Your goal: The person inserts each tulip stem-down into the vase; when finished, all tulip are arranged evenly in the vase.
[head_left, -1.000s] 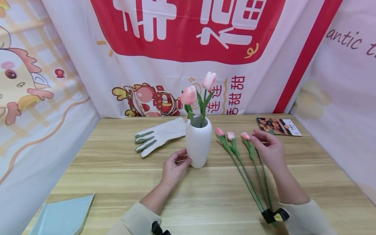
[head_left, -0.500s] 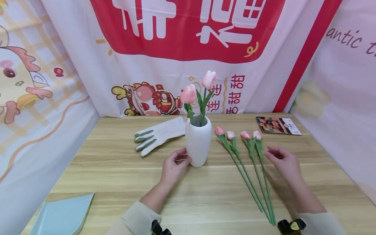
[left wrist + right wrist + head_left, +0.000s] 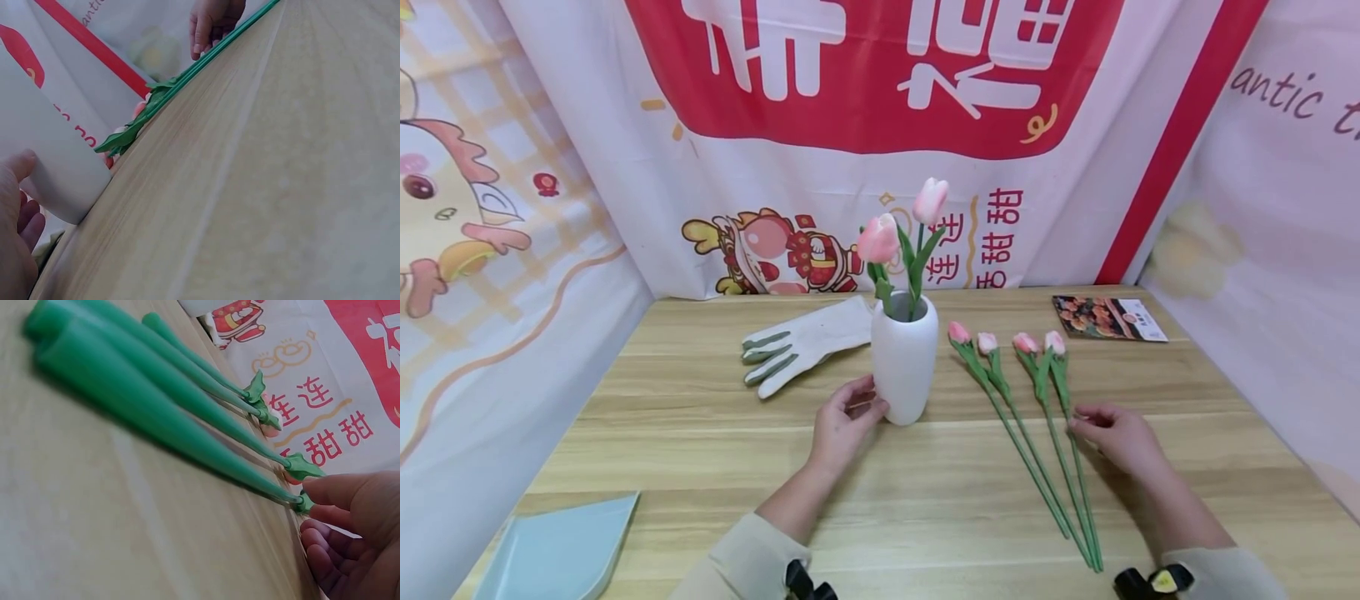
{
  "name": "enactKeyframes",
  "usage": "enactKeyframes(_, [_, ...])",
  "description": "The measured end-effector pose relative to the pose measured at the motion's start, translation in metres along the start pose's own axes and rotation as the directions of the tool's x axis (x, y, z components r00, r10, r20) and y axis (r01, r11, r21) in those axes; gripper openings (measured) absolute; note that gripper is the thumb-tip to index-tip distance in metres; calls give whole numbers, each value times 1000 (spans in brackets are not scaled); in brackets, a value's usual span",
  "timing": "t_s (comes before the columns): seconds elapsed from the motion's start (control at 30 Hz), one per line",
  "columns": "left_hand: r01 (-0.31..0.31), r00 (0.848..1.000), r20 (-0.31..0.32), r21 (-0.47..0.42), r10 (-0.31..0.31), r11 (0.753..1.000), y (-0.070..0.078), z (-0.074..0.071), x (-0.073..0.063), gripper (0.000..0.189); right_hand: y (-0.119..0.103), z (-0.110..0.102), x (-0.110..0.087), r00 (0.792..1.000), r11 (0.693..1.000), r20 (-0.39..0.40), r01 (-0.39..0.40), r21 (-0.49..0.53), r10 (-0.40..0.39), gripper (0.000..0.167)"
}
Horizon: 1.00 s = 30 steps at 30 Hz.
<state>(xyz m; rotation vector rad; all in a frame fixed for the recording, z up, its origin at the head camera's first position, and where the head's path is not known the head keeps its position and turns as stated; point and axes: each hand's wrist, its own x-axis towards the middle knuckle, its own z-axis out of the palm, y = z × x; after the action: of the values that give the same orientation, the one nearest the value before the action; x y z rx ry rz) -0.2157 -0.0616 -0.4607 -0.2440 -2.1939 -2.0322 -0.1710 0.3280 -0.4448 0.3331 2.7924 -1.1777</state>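
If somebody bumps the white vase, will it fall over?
It might tip: the white vase looks tall and narrow, and two tulips poke above its rim. The left hand touching its lower side could help steady it. Its surface looks smooth, so it may be slippery.

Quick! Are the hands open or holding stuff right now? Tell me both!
Left hand: holding the white vase low down.
Right hand: at the rightmost tulip; can't tell whether it's pinching it or just open beside it.
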Motion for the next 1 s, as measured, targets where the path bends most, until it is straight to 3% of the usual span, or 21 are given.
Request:
enactKeyframes(0.37, [52, 998, 27, -24, -51, 998, -1, 0, 0, 50, -4, 3, 0, 1000, 995, 20, 11, -99, -9, 55])
enactKeyframes(0.63, [37, 999, 15, -18, -37, 999, -4, 1, 1, 49, -7, 5, 2, 1000, 991, -4, 22, -131, -22, 46])
enactKeyframes(1.0, [21, 1000, 22, -21, -21, 1000, -1, 1, 0, 50, -7, 6, 0, 997, 998, -73, -7, -70, 2, 40])
